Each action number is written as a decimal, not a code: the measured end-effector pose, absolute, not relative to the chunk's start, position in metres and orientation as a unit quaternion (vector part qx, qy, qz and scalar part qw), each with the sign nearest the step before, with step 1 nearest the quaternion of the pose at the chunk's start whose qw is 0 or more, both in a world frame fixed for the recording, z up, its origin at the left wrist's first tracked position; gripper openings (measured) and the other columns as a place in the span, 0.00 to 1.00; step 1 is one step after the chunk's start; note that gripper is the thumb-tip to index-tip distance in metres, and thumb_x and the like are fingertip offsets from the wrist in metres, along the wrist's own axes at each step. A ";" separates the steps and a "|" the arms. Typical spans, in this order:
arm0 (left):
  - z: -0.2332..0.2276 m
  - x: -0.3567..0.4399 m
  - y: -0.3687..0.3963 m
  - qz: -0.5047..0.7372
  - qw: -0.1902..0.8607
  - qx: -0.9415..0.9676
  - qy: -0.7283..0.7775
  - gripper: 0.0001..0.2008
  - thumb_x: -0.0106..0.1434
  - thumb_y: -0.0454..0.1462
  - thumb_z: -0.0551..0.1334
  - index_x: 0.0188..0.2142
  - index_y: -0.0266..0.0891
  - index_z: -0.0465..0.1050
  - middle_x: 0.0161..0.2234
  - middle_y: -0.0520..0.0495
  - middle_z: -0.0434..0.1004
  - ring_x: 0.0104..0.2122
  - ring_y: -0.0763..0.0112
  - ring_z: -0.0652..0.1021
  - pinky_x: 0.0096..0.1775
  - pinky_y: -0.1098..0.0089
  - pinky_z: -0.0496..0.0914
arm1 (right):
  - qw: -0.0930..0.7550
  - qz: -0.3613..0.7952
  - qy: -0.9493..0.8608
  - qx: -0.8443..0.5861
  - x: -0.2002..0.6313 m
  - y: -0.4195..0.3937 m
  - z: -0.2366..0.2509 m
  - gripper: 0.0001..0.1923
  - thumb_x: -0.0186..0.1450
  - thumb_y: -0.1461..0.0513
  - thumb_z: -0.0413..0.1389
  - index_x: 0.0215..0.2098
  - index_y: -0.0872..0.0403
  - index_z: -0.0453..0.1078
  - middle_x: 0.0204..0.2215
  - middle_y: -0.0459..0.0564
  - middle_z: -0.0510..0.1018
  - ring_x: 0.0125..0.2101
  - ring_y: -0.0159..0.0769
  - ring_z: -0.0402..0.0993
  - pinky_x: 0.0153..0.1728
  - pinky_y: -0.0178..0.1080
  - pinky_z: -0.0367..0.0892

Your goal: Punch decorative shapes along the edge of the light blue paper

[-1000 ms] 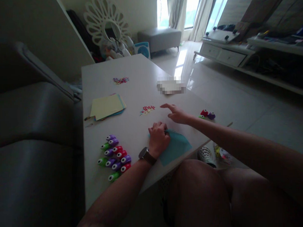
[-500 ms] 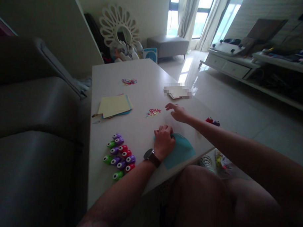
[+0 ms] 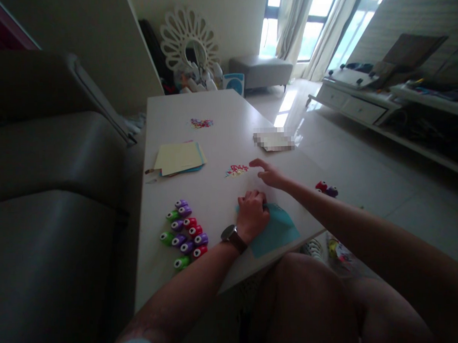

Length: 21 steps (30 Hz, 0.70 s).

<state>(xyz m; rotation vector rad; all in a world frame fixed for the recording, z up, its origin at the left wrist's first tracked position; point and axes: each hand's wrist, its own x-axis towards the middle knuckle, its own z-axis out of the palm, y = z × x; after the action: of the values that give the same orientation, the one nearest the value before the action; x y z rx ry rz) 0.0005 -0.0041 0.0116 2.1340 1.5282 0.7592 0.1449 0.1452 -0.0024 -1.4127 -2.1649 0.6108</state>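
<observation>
**Teal paper sheet pinned under the left fist, right hand out by the cut-outs**

The teal paper sheet (image 3: pixel 276 232) lies at the near edge of the worktop (image 3: pixel 211 107), one corner overhanging toward the person's knee. The left hand (image 3: pixel 253 215), clenched with a watch (image 3: pixel 231 235) at the wrist, presses on the sheet's far-left corner. Whether something small is gripped inside the fist cannot be told; it is too dark and curled over.

Little has changed over the last second. The left hand has stayed on the same corner of the sheet, and the sheet has not slid. The right hand (image 3: pixel 270 175) remains stretched forward, released and empty, fingers spread with the index finger leading. It now lies a touch closer to the small heap of coloured cut-outs (image 3: pixel 236 169), just beside it but not touching. Most of the apparent shift comes from the head camera moving rather than the things.

By the look of it, the work is in a pause between presses: the sheet is held ready while the free hand attends to the loose pieces.

To the left of the fist stands a cluster of small punches (image 3: pixel 184 233) in purple, green and red. Two more punches (image 3: pixel 326 189) sit near the right edge. A stack of pale paper (image 3: pixel 179 157) lies further back, with a second heap of cut-outs (image 3: pixel 202 123) beyond it.
</observation>
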 end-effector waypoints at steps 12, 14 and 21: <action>0.010 0.001 -0.004 0.277 0.186 0.771 0.543 0.07 0.59 0.29 0.57 0.34 0.44 0.66 0.41 0.43 0.77 0.47 0.56 0.73 0.47 0.55 0.61 | 0.230 0.253 -0.768 -0.541 0.145 0.130 0.006 0.32 0.49 0.70 0.51 0.52 0.48 0.72 0.51 0.50 0.80 0.55 0.46 0.70 0.58 0.57 0.61; 0.010 0.001 -0.004 0.277 0.189 0.770 0.543 0.07 0.59 0.29 0.57 0.34 0.44 0.66 0.41 0.44 0.77 0.47 0.56 0.73 0.47 0.55 0.62 | 0.246 0.252 -0.772 -0.529 0.144 0.129 0.010 0.32 0.49 0.70 0.50 0.52 0.49 0.72 0.53 0.50 0.80 0.53 0.45 0.71 0.57 0.54 0.63; 0.011 0.001 -0.003 0.269 0.189 0.772 0.544 0.07 0.60 0.29 0.58 0.34 0.43 0.66 0.41 0.44 0.77 0.47 0.57 0.73 0.47 0.55 0.62 | 0.225 0.295 -0.766 -0.526 0.144 0.119 0.017 0.25 0.50 0.70 0.48 0.45 0.52 0.72 0.31 0.46 0.85 0.35 0.39 0.76 0.45 0.46 0.70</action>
<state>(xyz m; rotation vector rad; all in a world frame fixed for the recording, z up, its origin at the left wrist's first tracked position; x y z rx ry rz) 0.0010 -0.0034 0.0111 2.1715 1.5286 0.7564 0.1442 0.1189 0.0167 -1.4502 -2.1120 0.8125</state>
